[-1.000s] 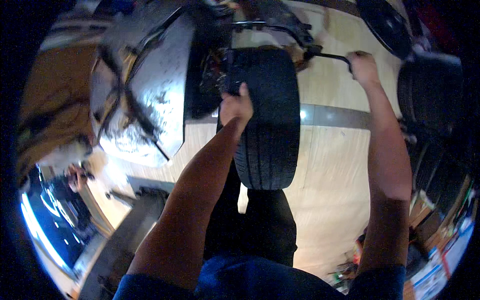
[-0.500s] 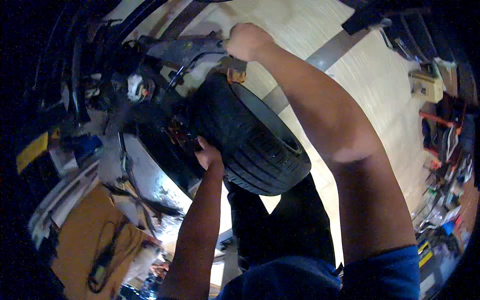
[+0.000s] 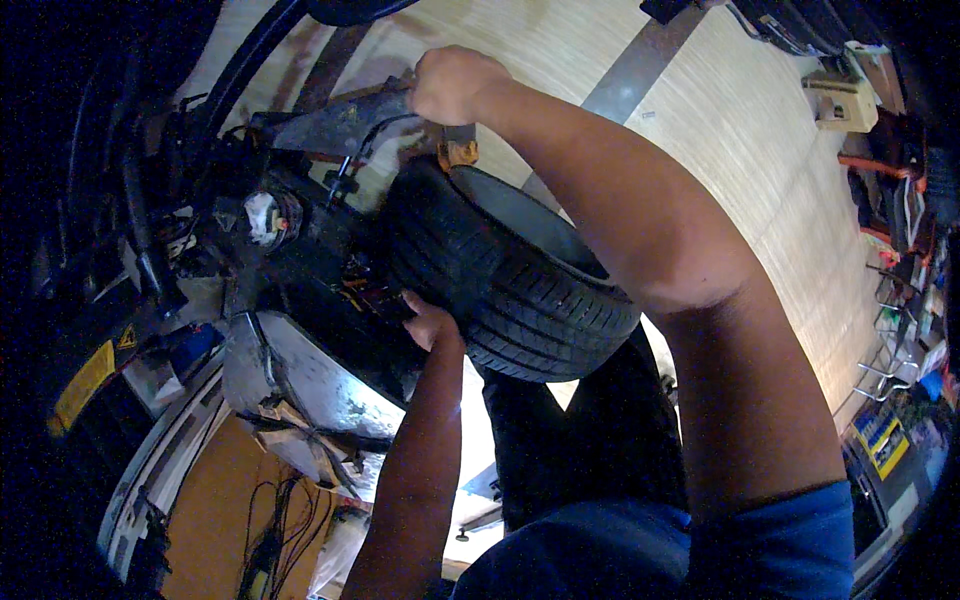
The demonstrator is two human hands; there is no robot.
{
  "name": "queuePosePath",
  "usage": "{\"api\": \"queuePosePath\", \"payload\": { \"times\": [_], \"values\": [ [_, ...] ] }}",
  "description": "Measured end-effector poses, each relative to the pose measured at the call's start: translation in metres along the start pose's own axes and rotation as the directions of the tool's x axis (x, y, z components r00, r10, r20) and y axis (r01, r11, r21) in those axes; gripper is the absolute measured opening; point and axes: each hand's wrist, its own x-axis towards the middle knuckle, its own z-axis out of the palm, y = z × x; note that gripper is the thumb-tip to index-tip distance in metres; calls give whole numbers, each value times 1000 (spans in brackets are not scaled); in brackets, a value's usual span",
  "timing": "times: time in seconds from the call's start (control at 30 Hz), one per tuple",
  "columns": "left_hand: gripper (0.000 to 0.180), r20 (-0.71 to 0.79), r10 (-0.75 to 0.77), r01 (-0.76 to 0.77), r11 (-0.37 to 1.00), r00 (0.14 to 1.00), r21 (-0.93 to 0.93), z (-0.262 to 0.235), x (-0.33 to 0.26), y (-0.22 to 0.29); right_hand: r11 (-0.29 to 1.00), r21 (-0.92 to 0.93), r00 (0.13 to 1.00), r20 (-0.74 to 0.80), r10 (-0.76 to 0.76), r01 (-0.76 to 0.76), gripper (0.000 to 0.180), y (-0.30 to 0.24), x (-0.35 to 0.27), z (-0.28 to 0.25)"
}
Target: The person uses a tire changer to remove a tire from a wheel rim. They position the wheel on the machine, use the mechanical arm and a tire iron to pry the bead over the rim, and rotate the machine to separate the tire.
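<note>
A black car tyre [image 3: 540, 300] stands tilted in front of me, its hollow side turned to the upper right. At the top, my right hand [image 3: 460, 85] is closed in a fist round the end of a dark metal machine arm [image 3: 340, 125], above the tyre. Lower down, my left hand [image 3: 433, 324] sits against the tyre's left side, beside a dark part of the machine. Its thumb points up and left; the other fingers are mostly hidden, curled round something dark. A worn orange-brown block [image 3: 460, 152] touches the tyre's upper edge.
Dark machinery with a white-capped round part [image 3: 265, 220] and a yellow label [image 3: 82, 388] fills the left. Cardboard [image 3: 215, 490] with black cables [image 3: 275, 525] lies lower left. A beige box [image 3: 842, 103] and cluttered tools line the right. Pale floor [image 3: 740, 150] spreads beyond the tyre.
My view has shifted, so the tyre's lower end appears further right and my right fist further left. Both hands keep their places on the machine arm and beside the tyre.
</note>
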Motion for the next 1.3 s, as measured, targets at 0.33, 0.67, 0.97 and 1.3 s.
{"api": "queuePosePath", "payload": {
  "times": [0.33, 0.67, 0.97, 1.3],
  "values": [
    [92, 31, -98, 99, 994, 995, -42, -7, -12, 15, 1000, 12, 1000, 4, 8, -8, 43, 2, 0, 0],
    [95, 10, -75, 75, 996, 997, -50, -11, -12, 14, 999, 11, 999, -2, -32, 32, 41, -1, -5, -4],
    [92, -10, -35, 34, 997, 999, -69, -2, 1, 0, 998, 67, 1000, 6, 1, -2, 40, 2, 0, -2],
    [87, -53, 55, -55, 998, 997, -12, 7, 7, -10, 993, 114, 998, -47, 33, -27, 37, -1, -9, -3]
  ]
}}
